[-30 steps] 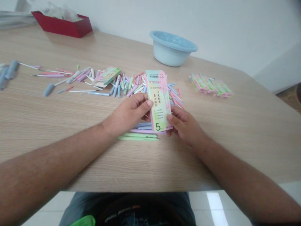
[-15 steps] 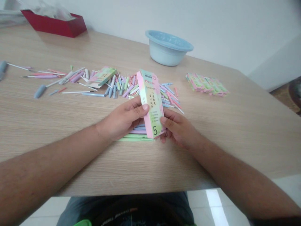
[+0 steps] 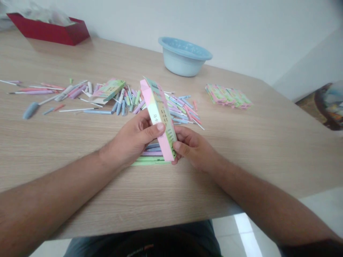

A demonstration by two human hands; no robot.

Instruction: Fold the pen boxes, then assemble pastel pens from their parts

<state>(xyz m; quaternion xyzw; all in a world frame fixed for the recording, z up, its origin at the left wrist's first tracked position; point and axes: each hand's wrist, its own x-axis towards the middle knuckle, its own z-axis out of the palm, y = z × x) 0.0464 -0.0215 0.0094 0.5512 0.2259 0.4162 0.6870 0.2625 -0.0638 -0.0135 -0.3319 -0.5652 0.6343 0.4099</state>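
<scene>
Both of my hands hold a pink, yellow and green pen box (image 3: 160,119), tilted so that its pink narrow side and printed front show. My left hand (image 3: 136,134) grips its left side, thumb across the pink side. At the lower right edge, my right hand (image 3: 194,146) is closed on the box with the thumb on the front. Beneath the box, several blue, purple and green pens (image 3: 150,158) lie side by side on the table, partly hidden by the box and my left hand.
Loose pastel pens and caps (image 3: 182,107) spread across the table (image 3: 241,153), with a flattish printed box (image 3: 111,89) on them. Several packed boxes (image 3: 227,95) sit at the right. A blue basin (image 3: 184,59) and a red tray (image 3: 50,32) holding clear plastic stand by the wall.
The box has turned in my hands, so more of its pink narrow side faces me and less of its front. The whole view has shifted slightly.
</scene>
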